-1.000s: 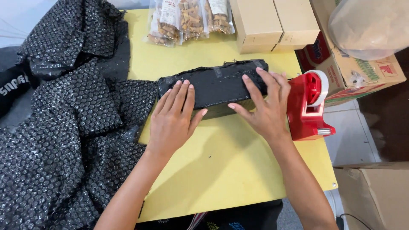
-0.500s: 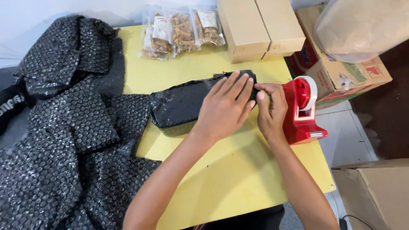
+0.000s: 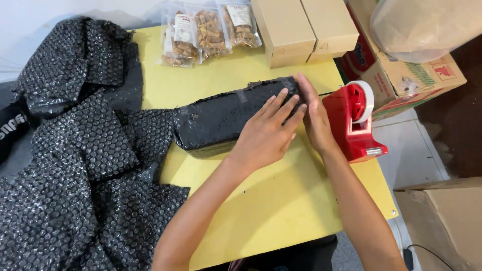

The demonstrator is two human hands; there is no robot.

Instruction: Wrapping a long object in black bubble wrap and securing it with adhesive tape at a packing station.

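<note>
A: Both hands are working the black wrapped parcel point(image 3: 221, 118) right now. The left hand point(image 3: 266, 135) is lying flat on its top near the right end, fingers point(image 3: 281, 108) spread and pressing down, palm open, not gripping.

B: And the right hand point(image 3: 314, 118) is cupping that same right end, fingers running up along the end face, pressing against it rather than closing around anything.

A: The parcel itself is lying lengthwise on the yellow table point(image 3: 281, 211), slanting a little, its right end sitting higher in the view than its left.

B: Just right of the parcel, the red tape dispenser point(image 3: 354, 120) is standing almost against the right hand, its white roll facing up.

A: Left of the parcel, a big heap of black bubble wrap point(image 3: 75, 160) is spilling over the table edge, touching the parcel's left end.

B: Beyond the parcel, clear snack bags point(image 3: 201, 32) are lying at the far edge, and two tan cardboard boxes point(image 3: 306, 30) are sitting side by side next to them.

A: Past the dispenser, an open printed carton point(image 3: 406, 80) is holding a pale plastic bag point(image 3: 427, 25).
</note>
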